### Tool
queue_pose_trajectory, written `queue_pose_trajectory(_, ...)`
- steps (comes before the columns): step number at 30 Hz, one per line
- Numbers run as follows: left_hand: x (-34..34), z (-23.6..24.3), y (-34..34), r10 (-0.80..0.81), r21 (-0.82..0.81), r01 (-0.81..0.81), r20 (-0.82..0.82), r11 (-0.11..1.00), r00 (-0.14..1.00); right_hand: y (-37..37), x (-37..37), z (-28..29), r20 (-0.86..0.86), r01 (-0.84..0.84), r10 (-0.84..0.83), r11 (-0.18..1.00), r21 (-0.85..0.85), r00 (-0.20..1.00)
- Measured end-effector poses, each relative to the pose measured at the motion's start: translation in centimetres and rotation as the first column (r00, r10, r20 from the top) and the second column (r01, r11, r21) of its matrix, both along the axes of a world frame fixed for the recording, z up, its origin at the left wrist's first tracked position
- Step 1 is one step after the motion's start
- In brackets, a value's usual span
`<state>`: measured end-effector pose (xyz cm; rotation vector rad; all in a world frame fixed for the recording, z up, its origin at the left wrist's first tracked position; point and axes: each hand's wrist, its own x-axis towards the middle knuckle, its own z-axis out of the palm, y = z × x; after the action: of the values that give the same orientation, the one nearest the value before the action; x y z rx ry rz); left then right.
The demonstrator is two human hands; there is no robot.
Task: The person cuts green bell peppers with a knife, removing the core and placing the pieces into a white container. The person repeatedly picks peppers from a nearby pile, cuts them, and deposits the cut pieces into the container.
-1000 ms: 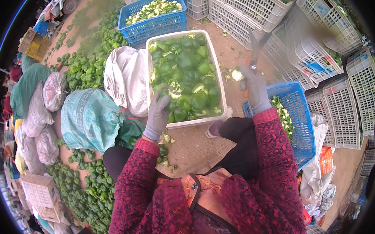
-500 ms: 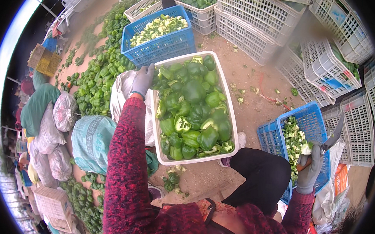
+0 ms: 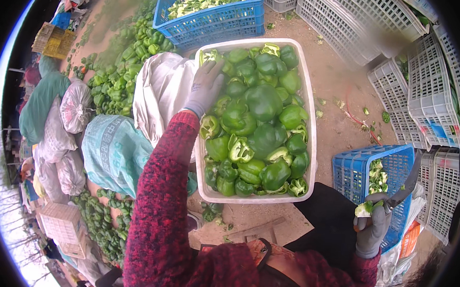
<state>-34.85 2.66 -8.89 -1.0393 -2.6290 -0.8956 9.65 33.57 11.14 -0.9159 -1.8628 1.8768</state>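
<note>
My gloved left hand (image 3: 206, 87) reaches over the left side of a white crate (image 3: 313, 148) full of green bell peppers (image 3: 263, 102). Its fingers are stretched out and rest on the peppers, close to a cut pepper (image 3: 209, 56) in the far left corner. In my gloved right hand (image 3: 372, 231) is a knife (image 3: 408, 181), its curved blade pointing up and away. A pale pepper core (image 3: 363, 209) with green bits sits at the fingertips of that same hand. Just beyond it stands a blue basket (image 3: 351, 168) holding pepper scraps (image 3: 377, 177).
Another blue basket (image 3: 215, 24), heaped with pepper cores, stands beyond the white crate. Stacked plastic crates (image 3: 334, 25) line the far right. To the left lie a white sack (image 3: 161, 90), a teal sack (image 3: 112, 150) and a pile of peppers (image 3: 114, 88).
My left hand has moved from the white crate's rim inward onto the peppers. The right hand, with knife and core, has drawn back toward me from over the blue basket. The view has shifted.
</note>
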Motion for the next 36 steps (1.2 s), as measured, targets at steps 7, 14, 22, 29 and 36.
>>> queue_pose_trajectory(7, 6.0, 5.7, -9.2, 0.220, 0.286, -0.264, 0.176, 0.921, 0.960, 11.8, 6.1, -2.0, 0.177, 0.120, -0.202, 0.914, 0.386, 0.963)
queue_pose_trajectory(14, 33.0, -0.1, -21.2, 0.499, 0.212, -0.932, 0.797, 0.295, 0.339, 15.5, 9.8, -7.1, 0.224, 0.075, -0.174, 0.917, 0.392, 0.959)
queue_pose_trajectory(22, 42.4, -15.4, -19.5, 0.213, -0.630, 0.204, 0.521, 0.749, 0.826, -7.5, 1.8, 0.1, -0.033, -0.399, 0.417, 0.888, 0.228, 0.909)
queue_pose_trajectory(29, 40.5, -14.0, -21.0, 0.100, -0.044, -0.238, 0.968, 0.970, 0.231, -17.7, 1.0, -1.2, 0.192, -0.605, 0.592, 0.796, 0.011, 0.783)
queue_pose_trajectory(36, 41.7, 1.1, -16.7, -0.806, 0.319, -0.946, 0.573, 0.055, 0.146, -24.5, 2.1, -7.9, 0.476, -0.884, 0.750, 0.335, 0.326, 0.459)
